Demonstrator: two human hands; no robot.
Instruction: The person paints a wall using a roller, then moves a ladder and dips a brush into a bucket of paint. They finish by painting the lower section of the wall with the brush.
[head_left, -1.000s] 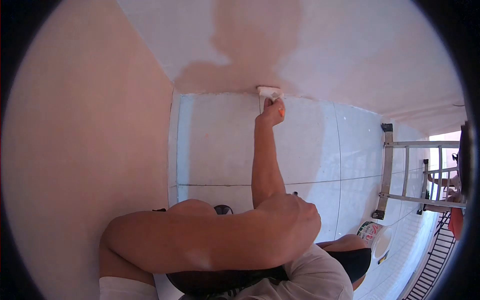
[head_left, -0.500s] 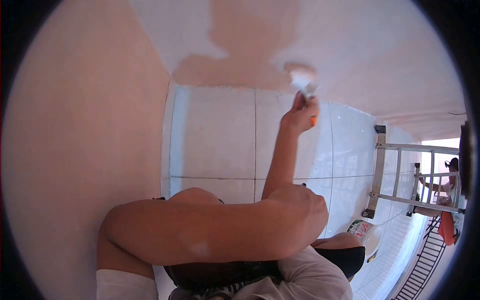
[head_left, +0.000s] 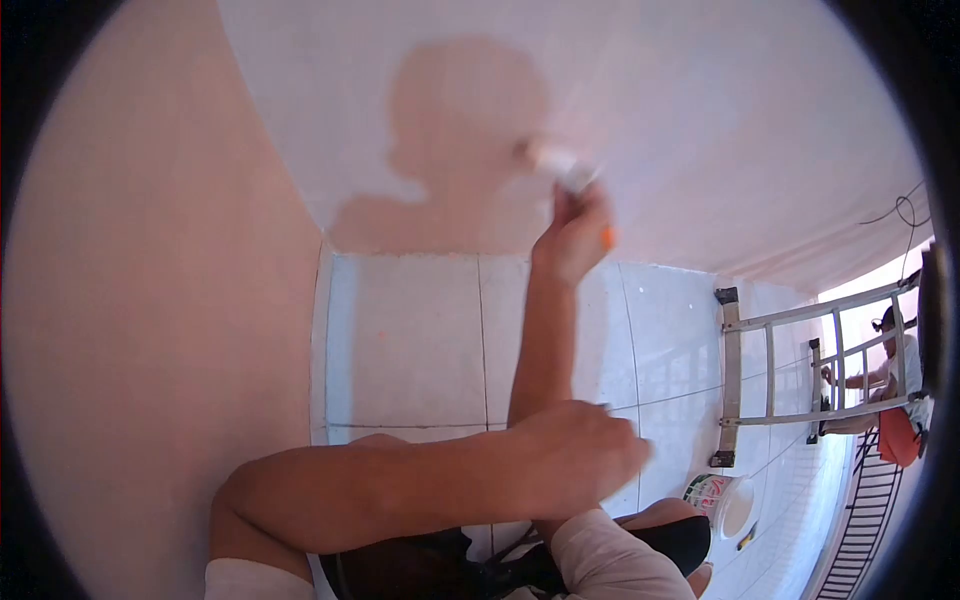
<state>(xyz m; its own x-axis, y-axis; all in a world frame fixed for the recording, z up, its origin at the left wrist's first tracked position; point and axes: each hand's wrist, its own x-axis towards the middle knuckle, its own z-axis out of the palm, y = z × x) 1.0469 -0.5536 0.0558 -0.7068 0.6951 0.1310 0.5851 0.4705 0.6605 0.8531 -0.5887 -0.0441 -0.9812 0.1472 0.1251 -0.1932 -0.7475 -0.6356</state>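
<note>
My right hand (head_left: 575, 235) is wrapped round the handle of a putty knife (head_left: 558, 163), whose orange handle end shows beside the palm. The blade is blurred, whitish, and lies close against the pale wall (head_left: 660, 140), tilted to the upper left. My left arm crosses in front of the right forearm. At its end, my left hand (head_left: 590, 450) is closed in a fist, blurred, with a small dark tip (head_left: 606, 406) sticking out above it. What this hand holds is hidden. My head's shadow falls on the wall beside the blade.
A tan wall (head_left: 140, 300) meets the pale wall at the left corner. Tiled floor (head_left: 410, 350) lies below. A metal ladder (head_left: 732, 380) stands at right, near a white bucket (head_left: 738, 505). Farther back are another person (head_left: 900, 370) and a dark railing (head_left: 865, 510).
My right hand has carried the putty knife up the wall and slightly left. The view has shifted, so more wall shows. The left fist remains crossed over the right arm.
</note>
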